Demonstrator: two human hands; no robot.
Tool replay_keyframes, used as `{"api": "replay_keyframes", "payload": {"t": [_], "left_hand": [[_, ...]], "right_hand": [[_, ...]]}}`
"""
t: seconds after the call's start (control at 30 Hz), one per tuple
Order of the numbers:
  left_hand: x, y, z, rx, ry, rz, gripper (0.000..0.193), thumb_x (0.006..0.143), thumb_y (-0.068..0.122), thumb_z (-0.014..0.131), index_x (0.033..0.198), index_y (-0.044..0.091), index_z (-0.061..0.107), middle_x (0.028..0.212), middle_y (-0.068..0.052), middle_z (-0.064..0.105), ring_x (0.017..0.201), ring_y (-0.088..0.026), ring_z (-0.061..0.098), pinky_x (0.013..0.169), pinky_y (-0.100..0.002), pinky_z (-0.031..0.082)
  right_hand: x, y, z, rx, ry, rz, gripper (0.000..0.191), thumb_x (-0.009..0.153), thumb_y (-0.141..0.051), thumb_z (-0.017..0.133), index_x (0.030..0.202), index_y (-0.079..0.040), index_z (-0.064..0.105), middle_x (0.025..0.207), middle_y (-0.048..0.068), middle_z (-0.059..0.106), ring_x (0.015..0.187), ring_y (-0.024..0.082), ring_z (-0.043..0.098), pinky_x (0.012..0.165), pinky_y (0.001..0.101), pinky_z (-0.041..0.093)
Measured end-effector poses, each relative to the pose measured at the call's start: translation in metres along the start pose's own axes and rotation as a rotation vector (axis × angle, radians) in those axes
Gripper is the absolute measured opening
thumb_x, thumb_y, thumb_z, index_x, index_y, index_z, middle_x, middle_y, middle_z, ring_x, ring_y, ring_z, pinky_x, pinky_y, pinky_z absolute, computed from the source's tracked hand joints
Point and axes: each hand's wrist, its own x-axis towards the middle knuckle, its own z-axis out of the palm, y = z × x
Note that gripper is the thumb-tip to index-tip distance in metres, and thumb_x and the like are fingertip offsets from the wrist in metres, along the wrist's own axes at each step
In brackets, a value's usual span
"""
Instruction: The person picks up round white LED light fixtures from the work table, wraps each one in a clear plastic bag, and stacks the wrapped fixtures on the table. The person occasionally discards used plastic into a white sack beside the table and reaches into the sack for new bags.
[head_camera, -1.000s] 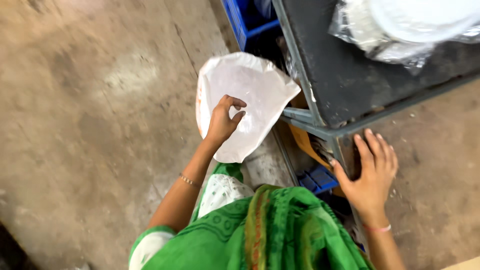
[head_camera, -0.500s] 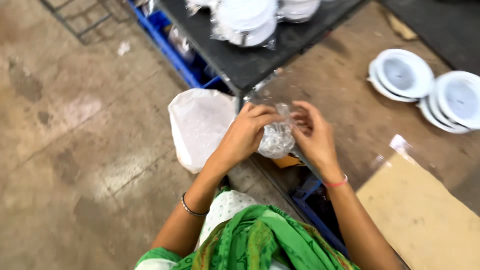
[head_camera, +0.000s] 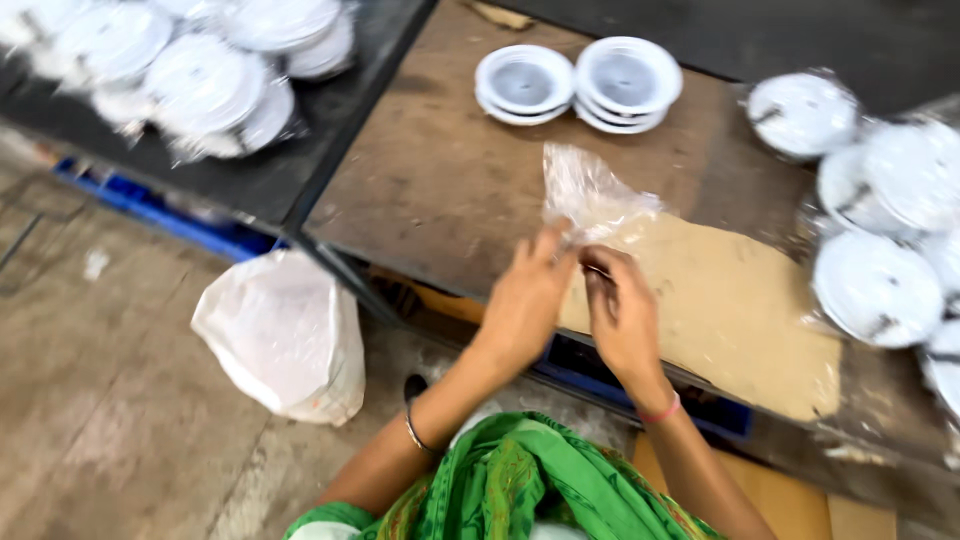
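**Kid:** What is that white floppy plastic sack (head_camera: 285, 340) on the floor at your left?

**Me:** Just a sack sitting by the table leg. I am not touching it.

**Kid:** What are your hands doing?

**Me:** My left hand (head_camera: 525, 300) is curled shut, pinching the near edge of the thin, clear, crinkly plastic bag (head_camera: 590, 195). My right hand (head_camera: 622, 315) is just beside it, fingers bent in. I think it pinches the same edge, but the picture is blurry, so I cannot be sure.

**Kid:** How do you do it well?

**Me:** I would hold the two sides of the edge and pull them apart gently. Thin plastic rips if you tug hard.

**Kid:** Where is the bag?

**Me:** It lies on the brown wooden table (head_camera: 440, 180), partly on the flat tan cardboard sheet (head_camera: 740, 310). It looks see-through, wrinkly and puffed up.

**Kid:** And those round things?

**Me:** White round plastic lids (head_camera: 578, 85) in stacks behind it, and more wrapped ones (head_camera: 880, 285) on the right.
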Motion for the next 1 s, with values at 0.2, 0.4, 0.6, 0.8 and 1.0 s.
{"api": "replay_keyframes", "payload": {"t": [0.2,0.4,0.6,0.8,1.0], "left_hand": [[-0.018,0.053,0.035,-0.136,-0.328,0.191,0.076,0.072,-0.011,0.056,0.146,-0.004,0.044,0.155,-0.017,0.043,0.122,-0.043,0.054,0.091,-0.045,0.054],[-0.026,0.036,0.027,-0.263,-0.291,0.436,0.079,0.074,-0.010,0.057,0.152,0.001,0.046,0.153,-0.009,0.048,0.117,-0.034,0.057,0.095,-0.038,0.054],[-0.010,-0.002,0.010,-0.187,-0.475,0.455,0.074,0.084,-0.008,0.062,0.155,0.007,0.048,0.156,-0.001,0.050,0.100,-0.027,0.058,0.082,-0.035,0.056],[0.006,-0.065,-0.006,-0.288,-0.342,0.483,0.069,0.080,-0.002,0.066,0.146,0.012,0.055,0.155,-0.003,0.057,0.110,-0.026,0.062,0.093,-0.035,0.057],[0.046,-0.172,-0.018,-0.714,0.328,-0.421,0.058,0.091,0.030,0.076,0.135,0.001,0.051,0.124,-0.012,0.057,0.103,-0.016,0.059,0.087,-0.033,0.052]], "right_hand": [[0.030,0.113,0.032,1.260,0.073,0.493,0.052,0.104,-0.019,0.057,0.153,-0.007,0.045,0.155,0.005,0.052,0.140,0.021,0.055,0.116,0.0317,0.046],[0.065,0.125,0.060,1.380,0.142,0.434,0.043,0.108,-0.025,0.057,0.143,-0.004,0.045,0.139,0.011,0.057,0.129,0.026,0.057,0.114,0.0393,0.047],[0.123,0.065,0.064,0.899,0.149,0.247,0.052,0.103,-0.023,0.071,0.146,-0.002,0.051,0.140,0.011,0.053,0.123,0.023,0.054,0.104,0.0371,0.046],[0.173,0.028,0.102,-0.058,0.065,0.046,0.105,0.070,-0.040,0.091,0.155,-0.007,0.038,0.159,0.016,0.036,0.147,0.037,0.037,0.123,0.0487,0.032],[0.165,0.012,0.131,-0.232,-0.159,-0.020,0.128,0.063,-0.050,0.091,0.163,-0.009,0.024,0.171,0.019,0.017,0.158,0.042,0.016,0.127,0.0539,0.020]]}}
